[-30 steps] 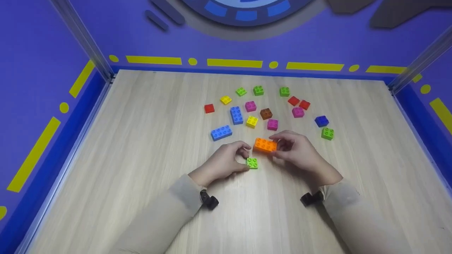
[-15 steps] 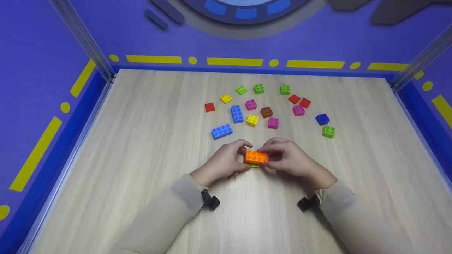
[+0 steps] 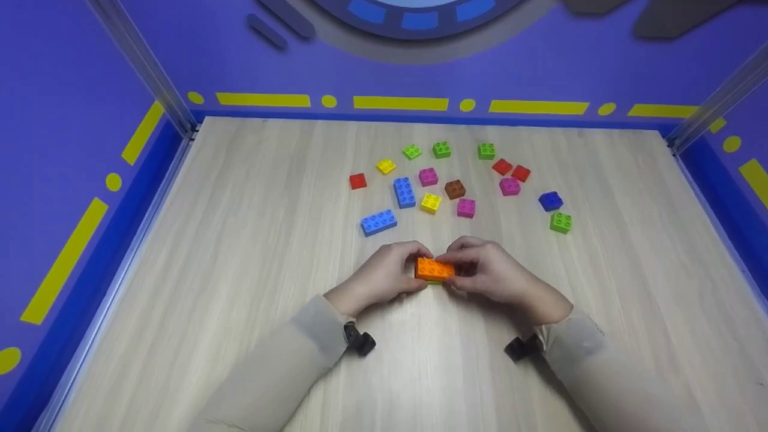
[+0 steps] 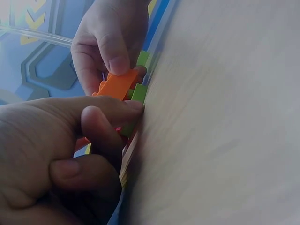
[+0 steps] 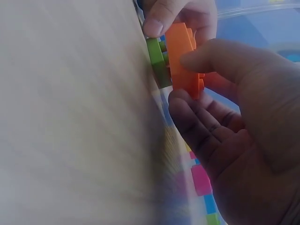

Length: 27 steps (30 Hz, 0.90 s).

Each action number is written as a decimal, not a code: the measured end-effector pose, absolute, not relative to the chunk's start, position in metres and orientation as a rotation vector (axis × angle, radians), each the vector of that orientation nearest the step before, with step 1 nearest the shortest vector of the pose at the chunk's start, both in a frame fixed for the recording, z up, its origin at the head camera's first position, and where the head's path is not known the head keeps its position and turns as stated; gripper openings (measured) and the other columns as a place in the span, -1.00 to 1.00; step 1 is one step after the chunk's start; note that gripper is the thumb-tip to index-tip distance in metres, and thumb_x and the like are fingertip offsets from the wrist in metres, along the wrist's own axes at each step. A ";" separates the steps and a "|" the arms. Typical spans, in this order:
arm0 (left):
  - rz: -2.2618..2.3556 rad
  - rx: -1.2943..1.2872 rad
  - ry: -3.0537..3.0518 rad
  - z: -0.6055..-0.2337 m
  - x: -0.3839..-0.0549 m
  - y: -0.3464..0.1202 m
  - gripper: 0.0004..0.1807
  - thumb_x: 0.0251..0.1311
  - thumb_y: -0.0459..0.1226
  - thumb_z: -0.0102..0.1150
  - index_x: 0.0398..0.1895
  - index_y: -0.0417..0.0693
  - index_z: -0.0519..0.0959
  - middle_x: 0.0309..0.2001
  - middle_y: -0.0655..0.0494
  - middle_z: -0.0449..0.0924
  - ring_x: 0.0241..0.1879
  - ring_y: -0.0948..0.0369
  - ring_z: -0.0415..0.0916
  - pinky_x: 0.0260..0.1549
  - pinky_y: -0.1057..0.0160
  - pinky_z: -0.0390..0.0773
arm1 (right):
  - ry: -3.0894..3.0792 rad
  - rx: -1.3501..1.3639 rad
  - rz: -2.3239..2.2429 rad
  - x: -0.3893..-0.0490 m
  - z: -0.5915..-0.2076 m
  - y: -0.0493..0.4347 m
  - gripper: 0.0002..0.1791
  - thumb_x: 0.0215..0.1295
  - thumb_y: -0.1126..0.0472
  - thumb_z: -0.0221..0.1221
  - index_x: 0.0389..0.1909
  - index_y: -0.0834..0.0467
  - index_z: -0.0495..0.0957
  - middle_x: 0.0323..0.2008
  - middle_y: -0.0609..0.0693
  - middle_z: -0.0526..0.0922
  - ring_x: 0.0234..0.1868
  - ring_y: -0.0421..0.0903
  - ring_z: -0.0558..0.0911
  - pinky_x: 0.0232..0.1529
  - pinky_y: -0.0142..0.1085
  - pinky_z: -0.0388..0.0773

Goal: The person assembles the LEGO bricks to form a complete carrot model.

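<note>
1. An orange brick (image 3: 435, 270) is being pinched between the thumb and fingers of the right hand (image 3: 495, 273).
2. A green brick (image 5: 159, 63) is being gripped by the left hand (image 3: 381, 273), low at the counter (image 3: 252, 210).
3. The orange brick is being held just over the green brick, whose studs (image 5: 165, 58) are being glimpsed between the two.
4. The hands are being held close together, each clamped on its brick.
5. Beyond them, a blue brick (image 3: 378, 222) and a brown brick (image 3: 455, 189) are being borne by the counter.

head view | green brick (image 3: 434, 282): mostly hidden under orange brick (image 3: 433, 269) | wall emblem (image 3: 420, 21): cut off by top edge
</note>
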<state>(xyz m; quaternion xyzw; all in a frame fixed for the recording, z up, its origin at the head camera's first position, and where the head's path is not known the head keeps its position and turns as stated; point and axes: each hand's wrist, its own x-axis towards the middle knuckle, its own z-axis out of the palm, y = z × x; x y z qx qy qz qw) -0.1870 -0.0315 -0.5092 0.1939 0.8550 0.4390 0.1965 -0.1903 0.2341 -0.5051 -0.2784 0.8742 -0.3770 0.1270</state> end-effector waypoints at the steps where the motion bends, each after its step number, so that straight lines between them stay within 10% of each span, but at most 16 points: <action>1: 1.233 0.547 2.391 -0.509 -0.187 -0.031 -0.51 0.34 -0.34 0.58 0.30 0.08 0.71 0.24 0.11 0.76 -0.44 0.27 0.60 -0.33 0.29 0.67 | 2.548 -0.820 -1.090 -0.190 -0.505 0.234 -0.54 0.38 0.25 0.55 0.28 0.00 0.84 0.05 -0.05 0.78 0.00 -0.08 0.69 0.18 -0.43 0.72; 13: 1.220 0.613 2.427 -0.509 -0.188 -0.031 -0.69 0.46 -0.02 0.52 0.14 0.11 0.80 0.15 0.17 0.82 0.13 0.16 0.65 0.37 0.03 0.58 | 2.617 -0.887 -0.970 -0.186 -0.499 0.228 -0.57 0.41 0.22 0.55 0.27 0.02 0.84 0.04 -0.05 0.76 -0.01 -0.11 0.66 0.16 -0.30 0.77; 27: 1.172 0.629 2.461 -0.508 -0.188 -0.032 -0.64 0.51 -0.04 0.47 0.22 0.02 0.77 0.19 0.08 0.76 0.19 0.13 0.66 0.42 0.01 0.59 | 2.759 -0.864 -0.911 -0.181 -0.504 0.225 -0.61 0.40 0.12 0.57 0.22 -0.07 0.86 0.04 -0.12 0.78 -0.06 -0.15 0.68 0.11 -0.17 0.78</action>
